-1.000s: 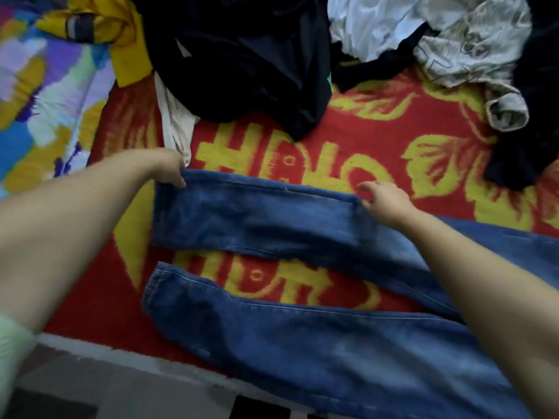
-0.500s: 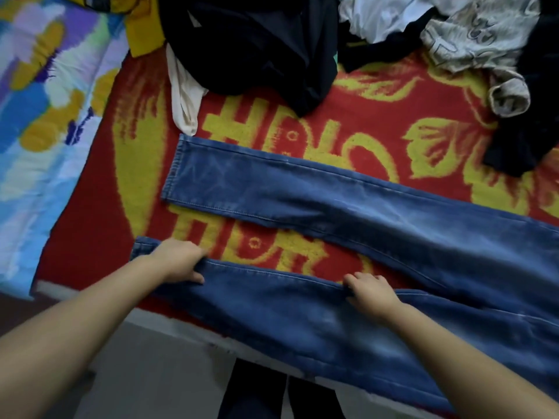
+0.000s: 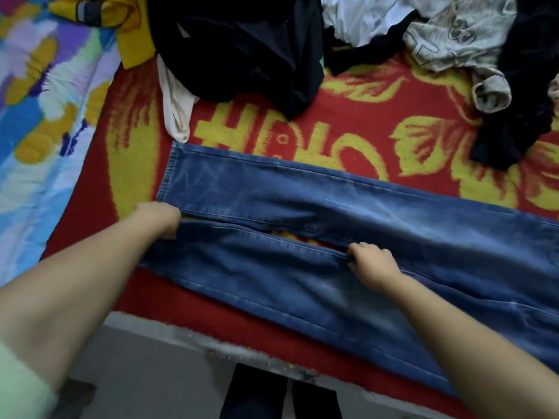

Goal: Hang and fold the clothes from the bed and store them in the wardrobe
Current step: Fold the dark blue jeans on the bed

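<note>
Now I'm drawing the faded blue denim jeans' (image 3: 302, 237) near leg up beside the far one, left hand (image 3: 160, 217) and right hand (image 3: 370, 264) both pinching its inner seam at frame centre, ready for folding.

Our forearms are bare from the elbows down, with no watch or rings showing. A pale green short sleeve (image 3: 18, 385) covers our left upper arm. Dark trousers (image 3: 257, 394) cover our legs below.
</note>
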The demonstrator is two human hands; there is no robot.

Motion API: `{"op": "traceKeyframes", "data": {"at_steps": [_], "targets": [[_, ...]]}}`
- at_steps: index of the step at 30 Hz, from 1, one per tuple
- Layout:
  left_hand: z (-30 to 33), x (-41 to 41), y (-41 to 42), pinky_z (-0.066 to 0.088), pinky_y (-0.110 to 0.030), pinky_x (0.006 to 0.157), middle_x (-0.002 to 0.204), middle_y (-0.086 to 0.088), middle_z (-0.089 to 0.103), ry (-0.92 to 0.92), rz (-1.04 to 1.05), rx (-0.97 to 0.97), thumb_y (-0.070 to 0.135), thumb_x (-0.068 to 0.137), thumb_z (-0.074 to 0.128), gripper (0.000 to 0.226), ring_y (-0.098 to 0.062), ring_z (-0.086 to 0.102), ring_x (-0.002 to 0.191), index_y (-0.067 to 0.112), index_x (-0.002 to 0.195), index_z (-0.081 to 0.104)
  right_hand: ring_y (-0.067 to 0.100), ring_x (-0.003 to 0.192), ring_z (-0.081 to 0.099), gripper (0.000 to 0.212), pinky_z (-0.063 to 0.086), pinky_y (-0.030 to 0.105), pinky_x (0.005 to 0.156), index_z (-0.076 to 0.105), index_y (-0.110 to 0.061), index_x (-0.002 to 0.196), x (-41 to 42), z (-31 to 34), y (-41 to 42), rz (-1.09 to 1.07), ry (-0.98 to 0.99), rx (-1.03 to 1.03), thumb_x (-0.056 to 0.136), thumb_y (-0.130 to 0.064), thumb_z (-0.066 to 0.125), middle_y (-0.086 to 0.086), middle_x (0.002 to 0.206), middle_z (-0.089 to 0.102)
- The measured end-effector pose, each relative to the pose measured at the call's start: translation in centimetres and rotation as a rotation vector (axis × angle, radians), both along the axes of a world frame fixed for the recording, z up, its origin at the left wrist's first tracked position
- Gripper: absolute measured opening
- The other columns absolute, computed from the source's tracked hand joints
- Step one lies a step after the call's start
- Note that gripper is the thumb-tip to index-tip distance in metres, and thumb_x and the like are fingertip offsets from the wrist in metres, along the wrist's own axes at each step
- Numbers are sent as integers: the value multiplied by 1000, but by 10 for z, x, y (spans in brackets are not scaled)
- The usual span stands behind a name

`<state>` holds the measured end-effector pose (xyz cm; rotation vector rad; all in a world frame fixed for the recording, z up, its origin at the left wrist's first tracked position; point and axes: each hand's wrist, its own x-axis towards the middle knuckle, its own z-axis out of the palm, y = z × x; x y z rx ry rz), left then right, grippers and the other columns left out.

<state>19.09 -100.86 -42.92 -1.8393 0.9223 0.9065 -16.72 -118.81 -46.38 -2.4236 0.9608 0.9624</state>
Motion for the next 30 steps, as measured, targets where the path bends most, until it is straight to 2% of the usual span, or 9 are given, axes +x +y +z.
{"op": "traceKeyframes", "data": {"at_steps": [3,6,9,11,13,17,22,26,30], "targets": [[-24,0,-26,33,-43,106,142,-4,46,-124,-8,14,58,87,56,64,-25,43,130,18,137,47,30,105,53,19,35,36,76,59,-15,109,10,-4,-11,-67,-242,-174,96,-24,48,7,107,59],[-32,14,-65,31,-46,106,135,-11,48,-190,-174,-369,49,89,56,56,-28,44,126,13,131,46,36,104,54,21,37,41,78,64,-8,108,28,-3,-55,-206,-440,-275,90,-10,54,15,105,61],[-46,31,-96,33,-43,102,129,-15,49,-87,-305,-675,22,92,53,42,-33,46,120,9,130,42,34,121,44,46,36,45,95,49,-11,133,45,-8,-111,-206,-292,-274,88,-6,50,14,132,49],[-59,39,-108,26,-45,109,137,-16,42,-22,-238,-602,13,91,50,50,-32,41,126,11,138,34,32,131,36,57,31,48,105,35,-16,144,53,-14,-138,-186,-92,-200,89,-10,51,11,145,37],[-72,42,-114,23,-48,111,137,-15,41,-13,-217,-539,10,90,52,51,-32,41,126,13,137,33,34,125,42,51,34,48,101,38,-16,139,56,-22,-150,-152,62,-189,91,-16,52,13,138,40],[-63,56,-115,35,-38,91,119,-12,58,9,-307,-608,14,93,48,26,-30,54,110,15,119,51,34,101,54,25,38,35,74,57,-11,114,53,-18,-153,-114,82,-231,92,-21,49,13,110,53],[3,78,-117,33,-43,68,92,-30,54,62,-425,-1105,-2,86,57,30,-45,54,84,1,115,67,40,93,54,15,42,40,66,59,-3,96,21,34,-158,-212,-372,-445,86,-15,55,19,96,52],[40,74,-82,34,-42,58,80,-24,53,172,-621,-1132,-11,78,63,41,-40,54,68,3,116,67,37,92,60,33,49,43,77,67,-12,114,-3,77,-125,-90,-339,-153,82,-6,61,15,96,62],[35,40,11,40,-39,50,71,-19,54,263,-567,-1064,-6,73,60,41,-34,56,58,5,111,71,31,92,63,42,39,31,75,66,-26,122,-31,88,-44,122,-214,106,84,-9,60,6,96,63]]}}
